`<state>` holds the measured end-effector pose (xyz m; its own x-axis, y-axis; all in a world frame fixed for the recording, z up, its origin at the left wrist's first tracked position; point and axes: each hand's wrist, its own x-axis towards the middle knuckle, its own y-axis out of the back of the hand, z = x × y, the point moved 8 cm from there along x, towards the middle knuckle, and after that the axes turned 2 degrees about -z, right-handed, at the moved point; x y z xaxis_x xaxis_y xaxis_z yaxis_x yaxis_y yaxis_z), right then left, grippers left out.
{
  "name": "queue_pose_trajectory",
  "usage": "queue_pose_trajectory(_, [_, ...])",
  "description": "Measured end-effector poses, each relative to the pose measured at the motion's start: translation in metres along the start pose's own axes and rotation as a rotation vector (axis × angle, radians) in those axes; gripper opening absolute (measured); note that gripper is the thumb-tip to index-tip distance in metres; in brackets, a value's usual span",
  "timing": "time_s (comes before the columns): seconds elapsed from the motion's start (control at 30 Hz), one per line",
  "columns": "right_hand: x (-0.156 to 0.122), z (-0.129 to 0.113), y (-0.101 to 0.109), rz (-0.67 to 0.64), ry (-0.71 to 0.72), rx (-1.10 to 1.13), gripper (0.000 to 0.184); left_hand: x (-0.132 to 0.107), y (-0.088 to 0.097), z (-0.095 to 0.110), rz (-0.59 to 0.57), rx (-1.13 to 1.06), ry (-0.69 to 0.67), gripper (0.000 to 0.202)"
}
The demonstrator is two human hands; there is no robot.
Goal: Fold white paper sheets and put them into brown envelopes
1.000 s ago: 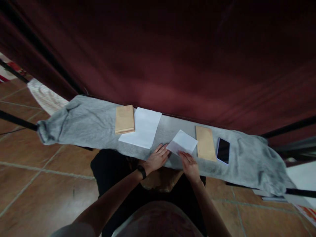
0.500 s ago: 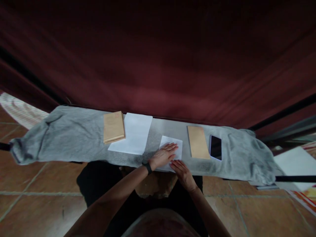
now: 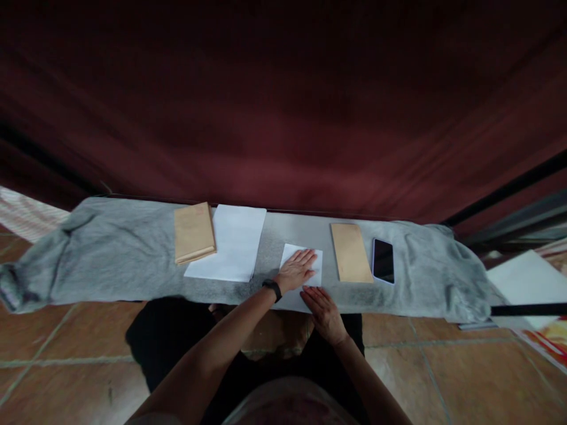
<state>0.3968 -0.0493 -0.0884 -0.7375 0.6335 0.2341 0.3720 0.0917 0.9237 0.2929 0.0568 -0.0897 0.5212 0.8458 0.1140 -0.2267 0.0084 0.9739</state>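
Observation:
A small white folded sheet (image 3: 315, 255) lies on the grey cloth (image 3: 110, 254) in front of me. My left hand (image 3: 299, 269), with a black band on its wrist, lies flat on the sheet with fingers stretched out. My right hand (image 3: 322, 306) rests flat on the sheet's near edge, fingers together and extended. Neither hand grips anything.
To the left lie a larger white sheet (image 3: 234, 248) and a stack of tan envelopes (image 3: 193, 231). One tan envelope (image 3: 351, 252) and a black phone (image 3: 383, 260) lie to the right. A dark red curtain (image 3: 283, 118) hangs behind. Tiled floor lies below.
The small sheet went from lying askew with my hands at its edge to lying squared up; my left hand slid onto it and both hands now press it flat.

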Motion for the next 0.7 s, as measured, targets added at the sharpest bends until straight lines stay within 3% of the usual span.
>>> queue_pose_trajectory(0.33, [-0.003,0.001,-0.004,0.01,-0.032,0.005,0.06,-0.016,0.003,-0.037,0.026,0.022,0.133,0.061])
queue_pose_trajectory(0.7, [-0.003,0.003,-0.006,0.01,-0.033,0.004,0.061,-0.047,0.008,-0.055,0.046,0.062,0.194,0.059])
